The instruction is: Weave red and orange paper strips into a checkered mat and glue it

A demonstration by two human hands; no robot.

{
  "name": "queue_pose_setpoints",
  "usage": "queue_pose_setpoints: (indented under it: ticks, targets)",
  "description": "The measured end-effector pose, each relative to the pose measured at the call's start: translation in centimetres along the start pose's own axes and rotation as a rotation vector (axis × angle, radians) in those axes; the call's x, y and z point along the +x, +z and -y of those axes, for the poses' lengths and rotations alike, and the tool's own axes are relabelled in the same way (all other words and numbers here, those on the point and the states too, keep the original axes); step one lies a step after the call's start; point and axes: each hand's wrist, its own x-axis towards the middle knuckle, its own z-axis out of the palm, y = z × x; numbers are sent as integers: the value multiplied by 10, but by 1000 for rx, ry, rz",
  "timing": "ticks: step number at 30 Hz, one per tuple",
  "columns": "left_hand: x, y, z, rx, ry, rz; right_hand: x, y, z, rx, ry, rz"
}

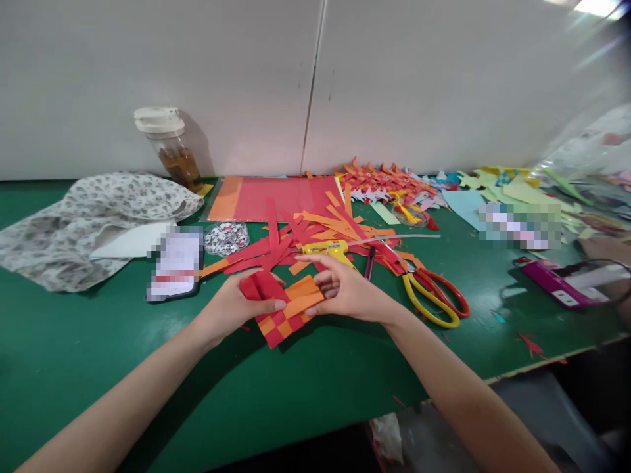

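A piece of woven red and orange paper strips (282,322) is held between my two hands above the green table. With the thumb on top, my left hand (241,299) grips its red left side. My right hand (342,289) pinches the orange right edge, its forefinger reaching out above. Just beyond my hands lies a pile of loose red and orange paper strips (315,226). A yellow glue gun (328,248) with a long clear glue stick rests on the pile. Scissors (434,299) with red and yellow handles lie right of my right hand.
Left are a phone (175,263), a packet of small googly eyes (227,238), a patterned cloth (98,223) and a lidded bottle (170,148). Red paper sheets (290,197) lie by the wall. Woven orange pieces (389,177), pale green paper (522,194) and a purple box (557,282) stand right, beside another person's arm.
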Motion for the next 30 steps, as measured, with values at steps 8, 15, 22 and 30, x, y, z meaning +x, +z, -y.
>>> queue_pose_setpoints:
  ticks: [8, 15, 22, 30]
  targets:
    - [1, -1, 0, 22, 2, 3, -1, -2, 0, -14, -1, -10]
    - [1, -1, 2, -9, 17, 4, -1, -2, 0, -63, -10, -18]
    - [0, 0, 4, 36, 2, 43, -2, -4, 1, -73, -26, 33]
    - [-2, 1, 6, 475, 306, -114, -3, -12, 2, -305, -300, -347]
